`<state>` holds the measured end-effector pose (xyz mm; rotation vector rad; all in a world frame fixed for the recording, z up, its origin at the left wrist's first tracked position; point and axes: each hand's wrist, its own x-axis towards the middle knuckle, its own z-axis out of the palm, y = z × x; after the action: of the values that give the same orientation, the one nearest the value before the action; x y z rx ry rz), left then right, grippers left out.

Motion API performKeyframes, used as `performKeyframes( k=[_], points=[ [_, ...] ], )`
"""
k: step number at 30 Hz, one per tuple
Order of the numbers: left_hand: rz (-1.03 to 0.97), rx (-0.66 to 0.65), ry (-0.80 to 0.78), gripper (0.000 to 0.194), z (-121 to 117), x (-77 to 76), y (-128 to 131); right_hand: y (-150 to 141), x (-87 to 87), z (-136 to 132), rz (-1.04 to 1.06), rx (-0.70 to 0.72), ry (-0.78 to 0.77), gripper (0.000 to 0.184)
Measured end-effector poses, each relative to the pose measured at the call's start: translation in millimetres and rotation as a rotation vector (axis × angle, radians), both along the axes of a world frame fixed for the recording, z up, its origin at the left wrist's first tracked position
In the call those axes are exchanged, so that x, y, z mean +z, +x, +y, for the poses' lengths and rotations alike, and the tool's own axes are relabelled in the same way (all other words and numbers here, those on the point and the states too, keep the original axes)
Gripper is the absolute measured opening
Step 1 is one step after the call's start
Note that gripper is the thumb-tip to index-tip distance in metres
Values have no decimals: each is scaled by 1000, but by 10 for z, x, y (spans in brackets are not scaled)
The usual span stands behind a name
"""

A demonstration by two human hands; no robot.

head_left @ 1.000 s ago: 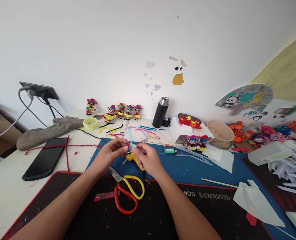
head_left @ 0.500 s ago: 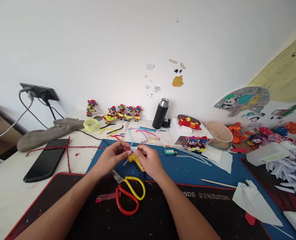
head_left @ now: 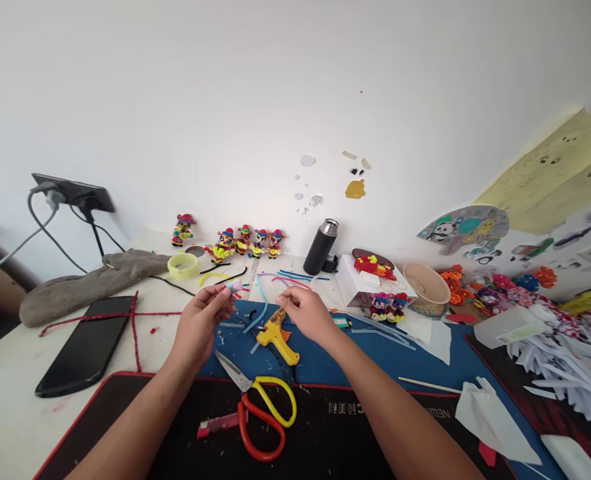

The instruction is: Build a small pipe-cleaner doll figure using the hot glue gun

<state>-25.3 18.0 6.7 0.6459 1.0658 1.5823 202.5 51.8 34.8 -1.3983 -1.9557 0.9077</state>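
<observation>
My left hand (head_left: 202,319) pinches a small light blue and pink piece (head_left: 234,287), partly hidden by the fingers. To its right, my right hand (head_left: 302,310) is closed at the fingertips; whatever they hold, if anything, is too small to make out. Between the hands, a bent light blue pipe cleaner (head_left: 265,301) reaches over the edge of the blue mat (head_left: 320,347). Below the right fingertips lies a yellow glue gun (head_left: 278,337). Scissors (head_left: 255,393) with one red and one yellow handle lie open nearer to me, over a red cutter (head_left: 220,425).
Several small figures (head_left: 222,247) stand along the wall, left of a black flask (head_left: 321,247). At left lie a phone (head_left: 85,347), a red pipe-cleaner cross and a driftwood piece (head_left: 85,283). A white box (head_left: 348,283), a bowl (head_left: 428,283) and paper strips (head_left: 550,360) occupy the right.
My hands have moved apart, the left one carrying the small piece leftward. The light blue pipe cleaner now sits lower between them, and the glue gun is uncovered. The camera view has tilted up.
</observation>
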Motion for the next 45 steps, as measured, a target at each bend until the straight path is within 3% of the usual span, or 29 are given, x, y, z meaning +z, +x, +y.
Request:
performKeyframes(
  k=[6,15,20,25,30,31,34,37,41,45],
  points=[
    [-44,-15,-45,55,-2,-18,13,-368,74,253,-593,42,73,25],
    [-137,-45,-87,57,5,-44,26,-587,-150,567,-744,13,10,25],
    [-153,-43,-84,54,6,-40,34,-587,-233,609,-753,8,-5,14],
    [-154,-45,-92,56,21,-52,16,-588,-211,580,-633,-15,29,13],
    [-131,-87,-70,54,11,-39,9,-544,-129,365,-417,-20,35,20],
    [-119,-111,-56,52,3,-30,14,-523,-121,299,-352,-13,17,22],
    [-67,-217,-20,48,-27,0,39,-442,-124,92,99,1,-119,25],
    [-22,-338,7,45,-60,19,73,-351,-162,-97,355,5,-249,37],
    [2,-458,48,46,-101,22,125,-254,-240,-292,525,8,-408,46],
    [26,-534,57,45,-133,2,177,-204,-288,-425,506,39,-405,43]
  ],
)
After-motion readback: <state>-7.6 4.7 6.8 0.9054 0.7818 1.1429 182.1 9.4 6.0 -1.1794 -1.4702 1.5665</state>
